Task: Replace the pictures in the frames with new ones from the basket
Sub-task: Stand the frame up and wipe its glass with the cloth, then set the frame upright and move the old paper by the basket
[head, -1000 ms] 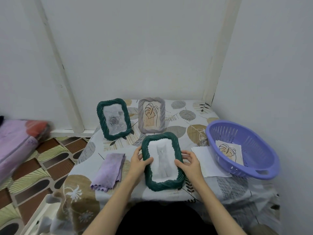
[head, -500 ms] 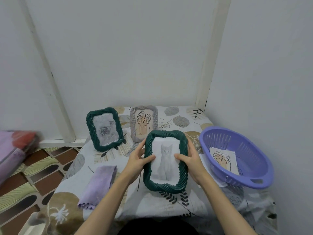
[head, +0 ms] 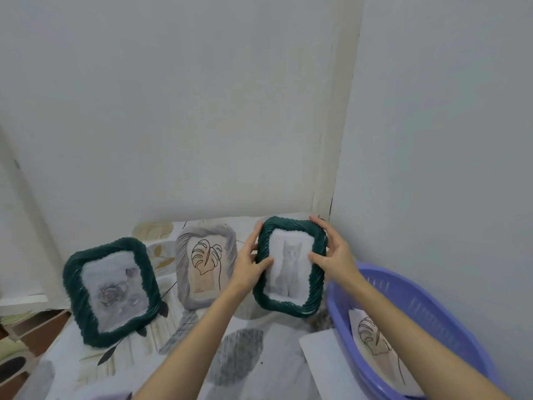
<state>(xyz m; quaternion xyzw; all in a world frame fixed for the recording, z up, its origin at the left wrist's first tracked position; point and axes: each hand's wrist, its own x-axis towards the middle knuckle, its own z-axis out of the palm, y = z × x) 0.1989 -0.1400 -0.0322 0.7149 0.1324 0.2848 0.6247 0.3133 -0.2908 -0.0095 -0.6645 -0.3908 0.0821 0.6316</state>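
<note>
both hands hold the dark green cat frame (head: 290,265) right of centre in the picture, upright and tilted a little, close to the corner where the two white walls meet. the left hand (head: 250,265) grips its left edge, thumb laid across the front over the cat picture (head: 290,267), fingers wrapped behind. the right hand (head: 331,255) grips the right edge, thumb on the front of the glass and fingers curled over the top right corner. whether the frame's lower edge touches the worktop (head: 259,368) cannot be told.

just left of it stands the grey frame (head: 205,264) with a line-drawn leaf, leaning back toward the wall. further left, at the lower left of the picture, stands a second dark green frame (head: 112,293) showing a pale rose.

at the lower right sits the purple basket (head: 427,307), with a loose leaf print (head: 370,336) lying inside; the right forearm crosses over its near rim. a white sheet (head: 320,356) lies on the leaf-patterned cloth of the worktop, just beside the basket's left side. a scrap of purple cloth (head: 115,396) shows at the bottom edge.
</note>
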